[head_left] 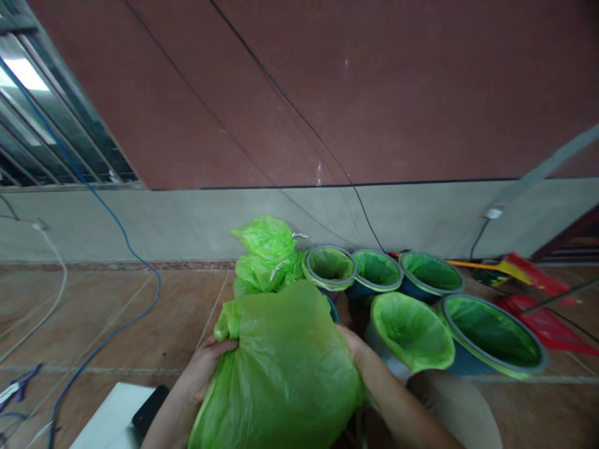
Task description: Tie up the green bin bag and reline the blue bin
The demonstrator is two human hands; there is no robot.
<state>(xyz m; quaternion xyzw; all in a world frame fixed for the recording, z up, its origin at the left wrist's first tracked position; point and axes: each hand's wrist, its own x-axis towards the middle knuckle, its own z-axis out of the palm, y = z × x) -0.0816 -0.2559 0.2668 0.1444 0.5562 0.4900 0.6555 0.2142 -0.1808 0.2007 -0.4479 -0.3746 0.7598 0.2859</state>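
At lower centre, the left hand (213, 362) grips the edge of a large translucent green plastic bag (285, 368); the right hand (353, 346) touches its right side, fingers hidden, grip unclear. At right, four grey-rimmed round bins (468, 359) and one white bin (392, 358) are already green-lined.

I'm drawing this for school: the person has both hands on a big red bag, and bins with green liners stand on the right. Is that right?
Not quite: the big bag is green, not red, as the head view shows. The left hand and right hand are both on it, and bins with green liners stand on the right.
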